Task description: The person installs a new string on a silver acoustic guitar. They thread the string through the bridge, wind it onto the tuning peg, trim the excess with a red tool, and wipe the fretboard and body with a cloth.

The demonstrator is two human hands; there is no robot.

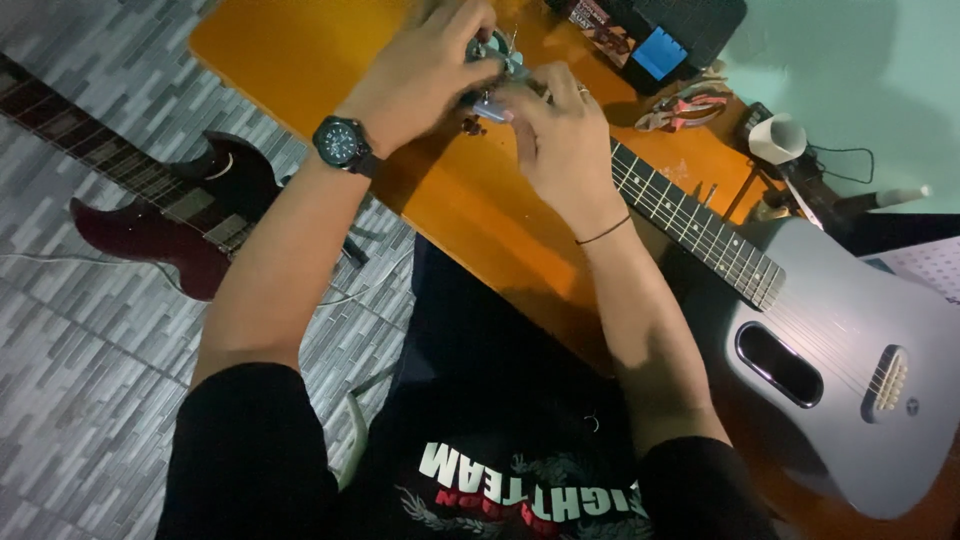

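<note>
A grey acoustic guitar lies across the orange table, body at the right, neck running up to my hands. My left hand, with a dark wristwatch, closes over the guitar's headstock end, where small metal parts show between the fingers. My right hand, with a ring and a thin wrist band, pinches something small beside it at the headstock. What the fingers hold is mostly hidden.
A dark red electric guitar lies on the grey tiled floor at the left. At the table's far end sit a dark box with a blue piece, red-handled pliers, a white cone-shaped object and cables.
</note>
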